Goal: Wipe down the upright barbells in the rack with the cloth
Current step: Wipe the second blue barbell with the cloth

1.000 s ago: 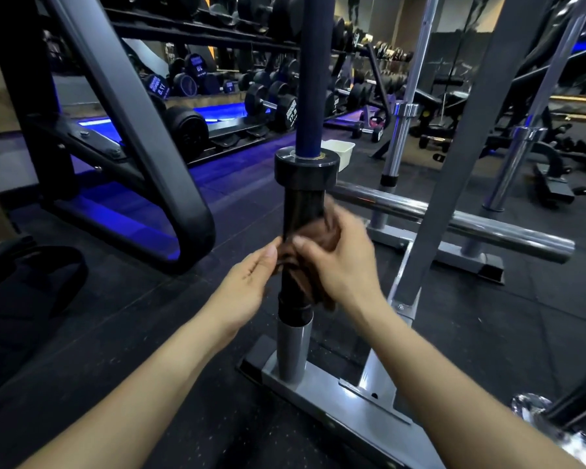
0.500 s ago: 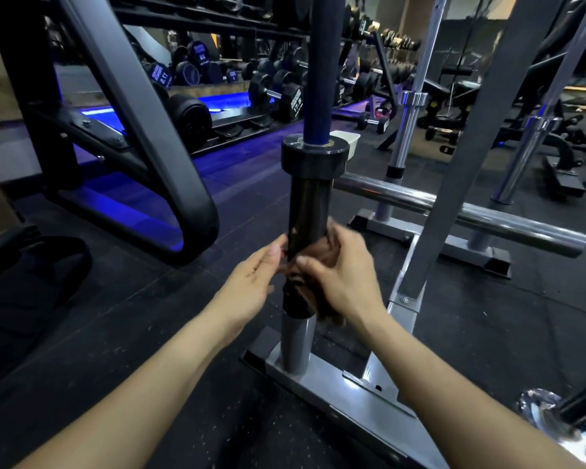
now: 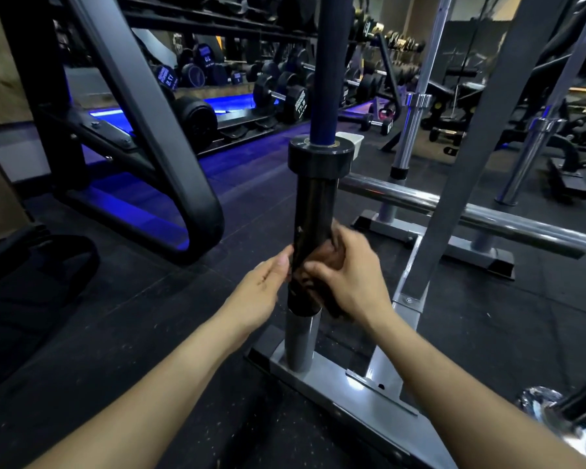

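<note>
Now I see the barbell (image 3: 313,211) standing upright in the rack (image 3: 369,390), its black sleeve in the grey tube. My right hand (image 3: 349,279) grasps the brown cloth (image 3: 325,257) around the lower sleeve. My left hand (image 3: 263,289) touches the sleeve beside it; I cannot tell its grip.

Glossy black barbell sleeve (image 3: 313,211), soft brown cloth (image 3: 325,262).

Barbell (image 3: 313,211) upright in rack (image 3: 362,384); dumbbells (image 3: 285,96) behind, horizontal bar (image 3: 454,211) right.
</note>
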`<move>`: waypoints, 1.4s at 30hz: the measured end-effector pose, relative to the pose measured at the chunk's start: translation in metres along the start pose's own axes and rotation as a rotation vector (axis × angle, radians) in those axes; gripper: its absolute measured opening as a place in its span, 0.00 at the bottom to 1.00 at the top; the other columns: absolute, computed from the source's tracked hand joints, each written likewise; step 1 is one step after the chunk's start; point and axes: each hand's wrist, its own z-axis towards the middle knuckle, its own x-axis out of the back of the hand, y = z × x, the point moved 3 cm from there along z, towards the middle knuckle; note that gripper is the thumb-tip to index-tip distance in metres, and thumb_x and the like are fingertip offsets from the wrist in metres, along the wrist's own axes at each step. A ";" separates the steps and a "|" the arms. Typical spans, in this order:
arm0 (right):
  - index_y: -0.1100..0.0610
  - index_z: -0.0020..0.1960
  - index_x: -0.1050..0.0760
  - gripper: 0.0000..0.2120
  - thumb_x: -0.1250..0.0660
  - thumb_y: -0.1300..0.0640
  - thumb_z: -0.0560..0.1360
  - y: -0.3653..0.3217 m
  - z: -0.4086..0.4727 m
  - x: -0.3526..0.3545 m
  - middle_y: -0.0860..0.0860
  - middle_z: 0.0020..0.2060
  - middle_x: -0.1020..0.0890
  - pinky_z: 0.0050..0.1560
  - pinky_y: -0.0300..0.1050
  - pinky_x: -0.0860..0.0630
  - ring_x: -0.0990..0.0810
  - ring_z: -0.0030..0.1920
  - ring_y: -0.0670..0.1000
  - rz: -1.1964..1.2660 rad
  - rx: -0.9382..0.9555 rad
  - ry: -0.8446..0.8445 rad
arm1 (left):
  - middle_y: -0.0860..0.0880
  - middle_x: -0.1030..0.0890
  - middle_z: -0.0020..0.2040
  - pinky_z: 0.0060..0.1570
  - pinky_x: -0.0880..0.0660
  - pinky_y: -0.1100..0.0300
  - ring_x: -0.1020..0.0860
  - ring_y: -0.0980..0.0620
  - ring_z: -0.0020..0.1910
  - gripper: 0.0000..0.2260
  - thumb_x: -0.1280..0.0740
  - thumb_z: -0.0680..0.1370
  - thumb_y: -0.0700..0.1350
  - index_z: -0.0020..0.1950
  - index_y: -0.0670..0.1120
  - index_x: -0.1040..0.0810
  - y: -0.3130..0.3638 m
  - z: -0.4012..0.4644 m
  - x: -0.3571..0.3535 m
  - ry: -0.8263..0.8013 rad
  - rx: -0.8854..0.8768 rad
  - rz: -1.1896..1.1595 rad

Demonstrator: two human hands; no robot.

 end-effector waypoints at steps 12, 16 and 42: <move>0.53 0.66 0.27 0.30 0.22 0.59 0.66 0.029 -0.004 -0.011 0.50 0.56 0.23 0.54 0.33 0.34 0.24 0.59 0.49 -0.075 -0.055 -0.162 | 0.64 0.28 0.57 0.49 0.31 0.70 0.28 0.63 0.59 0.14 0.49 0.82 0.54 0.67 0.65 0.38 -0.004 0.001 0.001 -0.013 0.009 0.019; 0.54 0.67 0.27 0.33 0.21 0.61 0.64 0.017 0.004 0.004 0.43 0.54 0.24 0.51 0.19 0.38 0.27 0.55 0.39 0.065 -0.023 -0.036 | 0.58 0.30 0.65 0.54 0.29 0.68 0.28 0.61 0.61 0.18 0.48 0.82 0.52 0.72 0.57 0.36 -0.010 0.004 0.004 0.011 -0.007 0.029; 0.52 0.63 0.27 0.25 0.25 0.53 0.68 0.023 -0.022 -0.017 0.53 0.54 0.22 0.58 0.48 0.26 0.22 0.57 0.56 -0.117 -0.181 -0.197 | 0.57 0.29 0.62 0.66 0.34 0.48 0.31 0.55 0.64 0.18 0.48 0.81 0.54 0.71 0.58 0.35 0.005 -0.009 -0.003 -0.004 0.114 -0.023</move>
